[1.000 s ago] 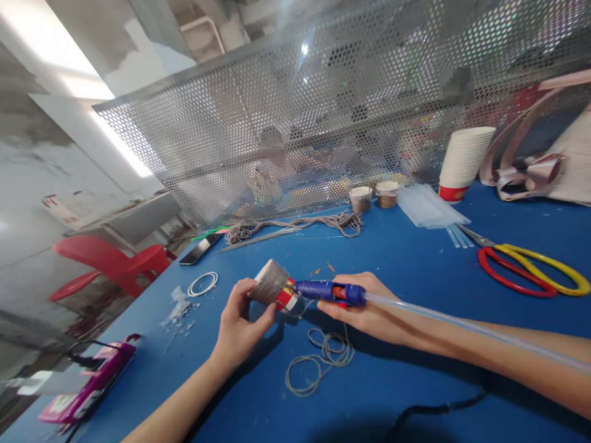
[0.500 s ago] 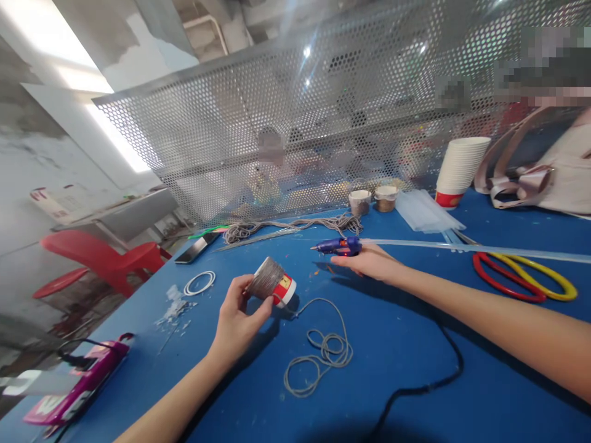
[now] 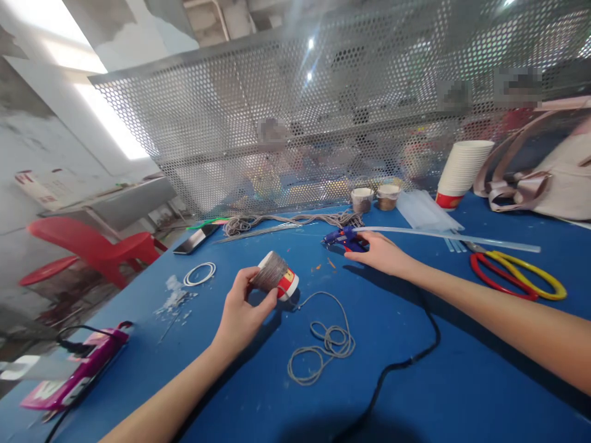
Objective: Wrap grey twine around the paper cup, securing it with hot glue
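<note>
Blue table top (image 3: 462, 369), wide, closed at its far edge by a perforated metal screen (image 3: 323, 123); people beyond it, blurred. Parked along the screen on the right, clear of the working space: a pale fabric bag with straps (image 3: 558, 184), a leaning stack of white paper cups (image 3: 462, 172), and nearer, red-and-yellow-handled scissors (image 3: 517, 274) lying flat.

Right hand (image 3: 381, 253) reaches out to a small blue glue gun (image 3: 344, 238) lying on the table. A long clear glue stick (image 3: 443, 237) trails from its back toward the scissors. Fingertips are on the handle; I cannot tell whether they close round it or merely rest there. Its black cord (image 3: 401, 369) snakes back to the near edge.

Left hand (image 3: 240, 311) grips a paper cup wound in grey cord (image 3: 274, 275), thumb and fingers clamped on the wall. The cup is tipped on its side near the table's middle, probably to keep the winding in view. A loose tail runs from it into a slack grey coil (image 3: 325, 344) just beside. A white ring (image 3: 199, 274) lies apart, left.
</note>
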The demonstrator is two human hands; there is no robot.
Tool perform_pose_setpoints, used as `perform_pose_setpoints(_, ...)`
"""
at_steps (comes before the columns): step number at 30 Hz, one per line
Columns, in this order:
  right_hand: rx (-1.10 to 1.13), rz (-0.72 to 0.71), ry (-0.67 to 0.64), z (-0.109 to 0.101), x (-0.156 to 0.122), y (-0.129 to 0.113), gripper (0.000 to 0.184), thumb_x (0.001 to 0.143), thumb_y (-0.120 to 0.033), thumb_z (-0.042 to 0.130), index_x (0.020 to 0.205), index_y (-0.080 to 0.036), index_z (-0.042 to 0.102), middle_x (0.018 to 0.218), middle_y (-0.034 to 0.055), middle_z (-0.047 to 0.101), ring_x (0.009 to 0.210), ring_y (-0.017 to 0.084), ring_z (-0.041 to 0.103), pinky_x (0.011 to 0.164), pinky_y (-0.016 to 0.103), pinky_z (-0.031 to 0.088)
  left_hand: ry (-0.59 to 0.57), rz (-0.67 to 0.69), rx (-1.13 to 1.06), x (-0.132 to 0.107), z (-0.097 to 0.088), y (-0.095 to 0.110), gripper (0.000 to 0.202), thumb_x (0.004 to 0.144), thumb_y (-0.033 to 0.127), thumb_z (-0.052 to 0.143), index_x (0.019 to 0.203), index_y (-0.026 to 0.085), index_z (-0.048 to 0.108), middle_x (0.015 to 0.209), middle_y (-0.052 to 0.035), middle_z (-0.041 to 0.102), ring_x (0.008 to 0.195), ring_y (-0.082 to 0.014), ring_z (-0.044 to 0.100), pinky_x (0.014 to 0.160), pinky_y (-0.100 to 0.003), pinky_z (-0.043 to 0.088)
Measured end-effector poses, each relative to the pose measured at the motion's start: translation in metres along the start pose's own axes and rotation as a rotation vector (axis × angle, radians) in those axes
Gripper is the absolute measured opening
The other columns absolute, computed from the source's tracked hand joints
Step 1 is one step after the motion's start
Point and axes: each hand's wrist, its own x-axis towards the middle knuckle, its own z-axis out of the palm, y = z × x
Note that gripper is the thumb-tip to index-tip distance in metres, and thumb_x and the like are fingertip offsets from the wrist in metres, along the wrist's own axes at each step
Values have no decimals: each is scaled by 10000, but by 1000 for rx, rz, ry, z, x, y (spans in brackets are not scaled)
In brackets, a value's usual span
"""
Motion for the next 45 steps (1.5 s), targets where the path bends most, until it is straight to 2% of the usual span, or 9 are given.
perform_pose_setpoints(6,199,65,179,-15,-53,-5,210,747,-344,588,876,-180,574,872,74,641,815,215,607,786,387,493,86,145,88,-1,0,0,270,722,275,632,960,210,523,844,1,562,751,-149,562,732,-313,482)
perform_pose_setpoints(10,544,8,-141,-2,-77,-49,168,745,-225,590,907,-192,556,890,49,646,795,169,616,785,352,509,112,288,146,-1,-1,7,246,696,230,643,910,219,522,778,10,539,723,-155,518,681,-304,449)
perform_pose_setpoints(14,948,85,-299,36,-73,-97,420,620,-110,690,1004,-188,537,1118,78,618,1030,176,591,933,344,456,130,476,187,-3,-1,17,246,691,168,643,885,229,505,744,20,531,699,-150,489,627,-280,412)
perform_pose_setpoints(18,1271,167,-505,57,-65,-120,316,603,-106,698,882,-169,563,777,-16,633,701,115,612,724,270,499,146,541,231,-3,-3,18,258,690,150,643,893,227,505,746,17,544,692,-153,495,609,-281,403)
perform_pose_setpoints(22,1053,283,-516,46,-66,-117,163,698,-192,686,784,-164,550,569,-86,480,430,53,404,451,212,366,156,530,268,-1,-5,16,233,694,154,635,876,226,510,721,24,544,683,-155,500,626,-286,415)
perform_pose_setpoints(28,488,-273,-136,26,-66,-106,58,806,-166,619,768,-168,662,721,-5,615,673,110,523,636,242,395,19,244,191,-5,-2,19,206,710,243,628,894,211,541,776,5,582,708,-158,554,660,-292,468)
perform_pose_setpoints(31,408,-375,-43,28,-65,-104,77,817,-158,615,778,-178,679,723,-4,623,679,114,541,662,244,403,-106,41,75,-7,0,24,219,712,273,619,909,211,546,801,9,612,714,-150,583,680,-289,486)
perform_pose_setpoints(36,400,-379,23,32,-61,-101,67,804,-144,624,764,-183,662,709,-16,612,668,109,530,649,236,402,-226,-72,-40,-8,1,30,187,698,253,605,874,208,561,744,24,609,672,-138,566,643,-264,477)
perform_pose_setpoints(45,383,-346,11,35,-61,-100,83,779,-122,605,750,-186,649,664,-33,599,624,100,493,628,230,379,-228,-92,-56,-10,-1,30,190,716,249,599,896,199,565,771,17,593,682,-135,551,637,-260,471)
